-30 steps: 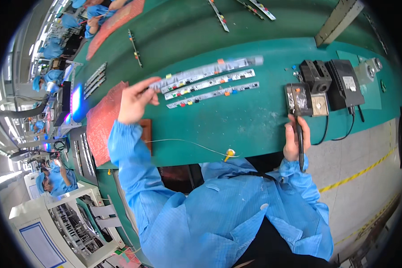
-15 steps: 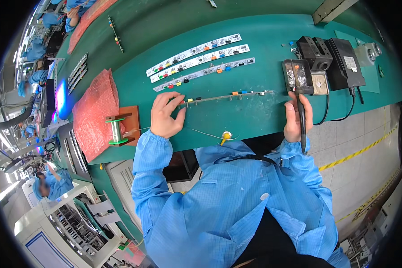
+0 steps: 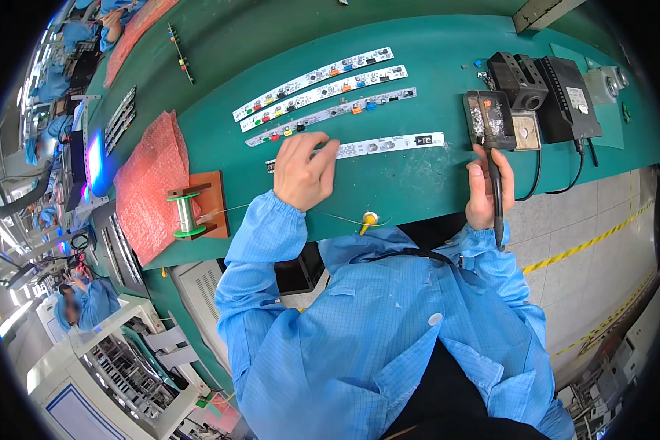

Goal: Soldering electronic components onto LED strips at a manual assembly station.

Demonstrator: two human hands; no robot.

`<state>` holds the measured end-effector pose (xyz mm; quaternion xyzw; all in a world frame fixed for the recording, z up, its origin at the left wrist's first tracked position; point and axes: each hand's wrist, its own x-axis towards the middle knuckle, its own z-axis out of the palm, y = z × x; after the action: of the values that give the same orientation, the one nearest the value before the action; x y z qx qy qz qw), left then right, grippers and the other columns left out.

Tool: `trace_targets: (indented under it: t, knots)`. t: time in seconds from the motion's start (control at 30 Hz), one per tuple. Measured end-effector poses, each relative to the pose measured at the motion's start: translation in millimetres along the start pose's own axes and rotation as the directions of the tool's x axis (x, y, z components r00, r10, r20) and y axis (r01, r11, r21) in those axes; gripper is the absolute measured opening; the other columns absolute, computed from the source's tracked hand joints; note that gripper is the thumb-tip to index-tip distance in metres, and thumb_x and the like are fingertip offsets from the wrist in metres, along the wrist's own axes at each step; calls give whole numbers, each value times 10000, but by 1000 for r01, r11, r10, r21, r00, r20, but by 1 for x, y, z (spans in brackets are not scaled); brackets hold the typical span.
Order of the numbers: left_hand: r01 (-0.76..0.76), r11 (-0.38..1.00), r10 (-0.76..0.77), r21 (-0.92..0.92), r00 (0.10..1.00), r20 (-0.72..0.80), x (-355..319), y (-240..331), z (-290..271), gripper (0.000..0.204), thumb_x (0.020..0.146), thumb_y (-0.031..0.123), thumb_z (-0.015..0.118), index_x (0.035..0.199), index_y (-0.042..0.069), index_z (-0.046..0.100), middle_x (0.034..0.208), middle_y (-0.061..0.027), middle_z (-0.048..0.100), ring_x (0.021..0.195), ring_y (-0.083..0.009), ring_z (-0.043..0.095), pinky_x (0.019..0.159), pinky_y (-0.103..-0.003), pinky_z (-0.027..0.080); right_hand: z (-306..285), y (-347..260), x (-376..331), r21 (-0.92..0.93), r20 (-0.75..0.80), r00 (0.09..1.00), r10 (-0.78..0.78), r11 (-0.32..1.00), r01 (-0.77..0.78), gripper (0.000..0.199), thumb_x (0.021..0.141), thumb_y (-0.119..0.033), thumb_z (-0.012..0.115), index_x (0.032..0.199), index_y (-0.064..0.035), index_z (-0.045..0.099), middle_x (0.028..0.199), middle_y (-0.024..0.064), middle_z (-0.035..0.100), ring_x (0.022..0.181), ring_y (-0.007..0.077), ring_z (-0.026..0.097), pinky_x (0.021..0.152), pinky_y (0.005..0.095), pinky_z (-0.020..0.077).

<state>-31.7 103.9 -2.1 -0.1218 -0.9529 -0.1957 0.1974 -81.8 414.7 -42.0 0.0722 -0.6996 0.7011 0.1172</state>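
Hands apart from each other, one job each. Left hand [image 3: 304, 172]: 1, bent fingers over the left part of 1 long narrow white circuit strip [image 3: 396, 144]; strip lies flat on the green surface [image 3: 407, 191], in front of the wearer, right part uncovered. Can't tell if the fingers pinch it or just rest on it. Right hand [image 3: 482, 194]: 1, closed around 1 black pen-shaped soldering iron [image 3: 498, 198], front end over 1 dark square tray [image 3: 500, 117]. Beyond the covered strip: 3 white circuit strips with coloured components [image 3: 326, 94], side by side, not touching. Left side: 1 wire spool with green flanges [image 3: 186, 214] on 1 brown base [image 3: 214, 194], next to 1 pink bubble-wrap sheet [image 3: 150, 183]. Right side: 1 black box with a pale label [image 3: 565, 88], beside 1 dark blocky holder [image 3: 517, 81].
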Motion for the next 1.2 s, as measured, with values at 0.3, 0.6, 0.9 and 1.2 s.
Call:
trace_targets:
  t: [0.3,0.6,0.9,1.2]
  knots:
    - [37,995,-35,-93,999,24,0,-3,5,187,732,2,725,911,31,679,894,-89,611,800,-286,604,694,-387,491,0,-1,1,-6,9,1000,1,1000,-1,445,889,39,629,1318,10,515,1177,251,651,897,150,603,826,292,504]
    - [38,978,-41,-204,999,-10,-4,2,4,157,719,-38,718,849,37,674,936,-87,657,830,-286,641,695,-369,524,-1,-1,0,0,13,1000,4,1000,-4,445,893,35,627,1321,5,513,1181,247,651,891,143,595,831,289,500]
    - [-28,997,30,-68,999,29,5,-5,4,180,717,-35,748,875,29,690,921,-94,684,818,-292,652,691,-377,535,0,-1,0,27,8,1000,10,1000,-10,442,892,37,625,1319,16,515,1184,254,648,905,154,597,836,295,497]
    - [-2,982,12,-188,998,54,1,-6,-1,183,712,15,769,881,44,705,942,-73,693,810,-260,667,674,-359,554,-2,1,0,39,18,1000,-10,999,9,430,892,39,617,1312,25,523,1186,255,640,923,174,609,841,312,501]
